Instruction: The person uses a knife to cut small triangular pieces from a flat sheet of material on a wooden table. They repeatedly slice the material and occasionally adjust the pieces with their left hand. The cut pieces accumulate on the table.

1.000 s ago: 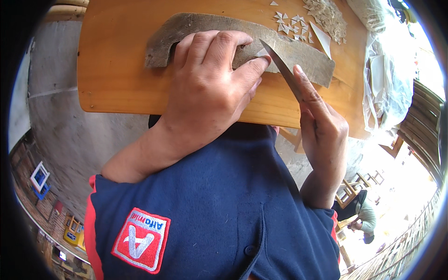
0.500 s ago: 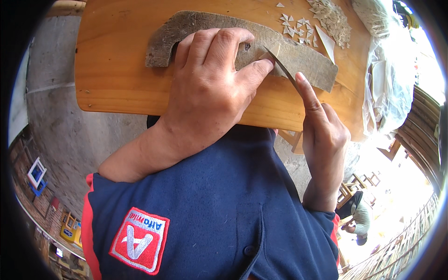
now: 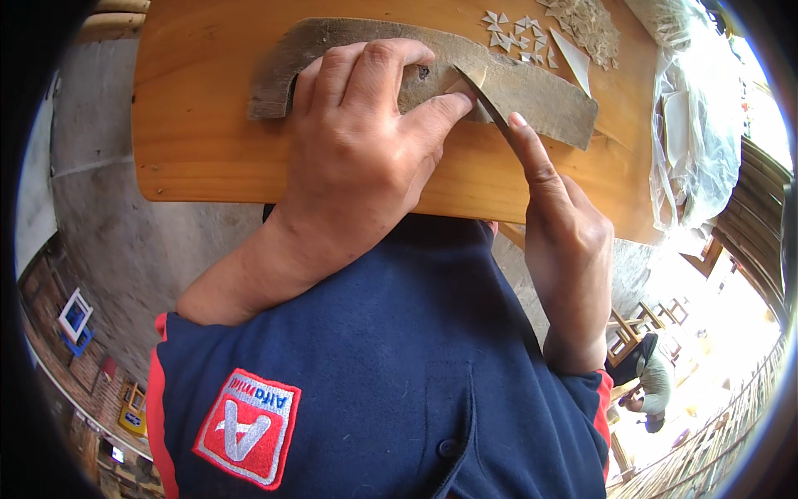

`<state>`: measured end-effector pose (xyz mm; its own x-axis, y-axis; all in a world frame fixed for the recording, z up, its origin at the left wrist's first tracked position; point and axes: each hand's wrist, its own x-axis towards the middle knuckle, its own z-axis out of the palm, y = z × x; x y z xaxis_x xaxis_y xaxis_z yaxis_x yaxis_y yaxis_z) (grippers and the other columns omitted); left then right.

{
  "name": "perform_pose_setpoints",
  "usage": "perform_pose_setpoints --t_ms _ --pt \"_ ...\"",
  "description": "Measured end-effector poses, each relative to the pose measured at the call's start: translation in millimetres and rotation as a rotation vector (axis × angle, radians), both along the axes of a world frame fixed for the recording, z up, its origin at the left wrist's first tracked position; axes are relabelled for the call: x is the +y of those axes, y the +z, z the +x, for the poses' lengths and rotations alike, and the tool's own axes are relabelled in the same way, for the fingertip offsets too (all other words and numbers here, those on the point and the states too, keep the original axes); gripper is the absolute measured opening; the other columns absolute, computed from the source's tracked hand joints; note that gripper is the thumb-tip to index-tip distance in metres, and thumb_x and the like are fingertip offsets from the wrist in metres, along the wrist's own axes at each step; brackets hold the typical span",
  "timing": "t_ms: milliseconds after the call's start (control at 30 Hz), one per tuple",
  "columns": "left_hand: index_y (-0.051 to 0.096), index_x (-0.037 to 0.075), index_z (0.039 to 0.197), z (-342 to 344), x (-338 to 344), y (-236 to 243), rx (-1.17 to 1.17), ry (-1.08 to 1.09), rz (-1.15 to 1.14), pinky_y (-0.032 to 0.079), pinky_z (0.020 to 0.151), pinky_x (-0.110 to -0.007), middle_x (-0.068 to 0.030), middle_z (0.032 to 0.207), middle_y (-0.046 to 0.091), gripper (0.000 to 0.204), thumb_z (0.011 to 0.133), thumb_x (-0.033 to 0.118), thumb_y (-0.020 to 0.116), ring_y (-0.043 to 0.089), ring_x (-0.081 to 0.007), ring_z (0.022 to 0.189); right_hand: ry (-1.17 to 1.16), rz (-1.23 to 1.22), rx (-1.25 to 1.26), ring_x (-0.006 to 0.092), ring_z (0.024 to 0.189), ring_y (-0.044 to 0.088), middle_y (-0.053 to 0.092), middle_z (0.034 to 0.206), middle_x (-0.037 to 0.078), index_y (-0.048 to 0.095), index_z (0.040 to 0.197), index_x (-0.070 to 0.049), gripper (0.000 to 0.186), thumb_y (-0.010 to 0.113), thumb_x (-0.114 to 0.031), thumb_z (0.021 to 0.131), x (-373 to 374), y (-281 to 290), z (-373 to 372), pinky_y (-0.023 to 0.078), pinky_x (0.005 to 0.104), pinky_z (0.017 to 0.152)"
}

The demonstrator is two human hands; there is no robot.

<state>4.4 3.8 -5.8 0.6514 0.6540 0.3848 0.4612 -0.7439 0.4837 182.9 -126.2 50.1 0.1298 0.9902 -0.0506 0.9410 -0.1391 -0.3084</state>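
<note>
A worn wooden board [image 3: 532, 98] with a curved outline lies along the near part of the table. My left hand [image 3: 357, 137] rests over it, fingers curled on the wood. Its thumb pins a small thin pale piece [image 3: 456, 86] against the board, and that piece is partly hidden by thumb and blade. In my right hand [image 3: 565, 216] is a thin dark knife [image 3: 492, 106], with the forefinger stretched along its back. The blade lies across the pale piece, beside my left thumb. The knife's handle is hidden inside my right hand.
Small pale triangles [image 3: 519, 37] are scattered beyond the board, with a heap of chips [image 3: 586, 29] and a larger pale triangle [image 3: 573, 60] nearby. Clear plastic bags [image 3: 694, 125] stand at the right of the wooden table [image 3: 195, 141]. Another person [image 3: 652, 378] is far off at lower right.
The whole view has shifted slightly, so the table things sit a little farther left and up. Hands, knife and board keep nearly the same places relative to each other.
</note>
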Motion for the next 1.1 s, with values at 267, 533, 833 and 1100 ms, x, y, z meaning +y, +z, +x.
perform_pose_setpoints --t_ms 267,533,833,1100 --pt "0.082 0.021 0.117 -1 1 0 -0.01 0.001 0.003 0.046 0.099 -0.04 -0.0077 0.127 0.065 0.036 0.083 0.007 0.082 0.059 -0.0268 0.112 -0.09 -0.062 -0.031 0.0241 0.057 0.058 0.051 0.068 0.008 0.055 0.158 -0.024 0.083 0.065 0.011 0.083 -14 8 -9 0.053 0.0435 0.059" --pt "0.082 0.019 0.121 -6 2 -4 -0.093 -0.028 -0.065 0.047 0.099 -0.04 -0.0087 0.128 0.066 0.039 0.085 0.007 0.081 0.058 -0.0272 0.112 -0.263 -0.009 0.22 0.0221 0.101 0.074 0.074 0.116 0.019 0.061 0.152 -0.011 0.066 0.055 0.017 0.092 -9 3 -7 0.056 0.035 0.088" --pt "0.081 0.015 0.122 -8 0 1 -0.024 -0.014 -0.049 0.045 0.104 -0.041 -0.0091 0.133 0.066 0.037 0.085 0.012 0.081 0.057 -0.0285 0.118 -0.257 -0.047 0.213 0.0299 0.079 0.075 0.075 0.092 0.02 0.059 0.154 -0.019 0.064 0.062 0.008 0.096 -20 15 -18 0.058 0.0439 0.074" --pt "0.079 0.017 0.125 -9 -1 0 -0.046 -0.021 -0.057 0.044 0.107 -0.043 -0.0098 0.137 0.064 0.041 0.084 0.014 0.082 0.056 -0.0295 0.121 -0.175 0.031 0.118 0.0249 0.065 0.067 0.065 0.075 0.012 0.064 0.151 -0.025 0.067 0.065 0.007 0.091 -12 7 -7 0.056 0.0425 0.067"
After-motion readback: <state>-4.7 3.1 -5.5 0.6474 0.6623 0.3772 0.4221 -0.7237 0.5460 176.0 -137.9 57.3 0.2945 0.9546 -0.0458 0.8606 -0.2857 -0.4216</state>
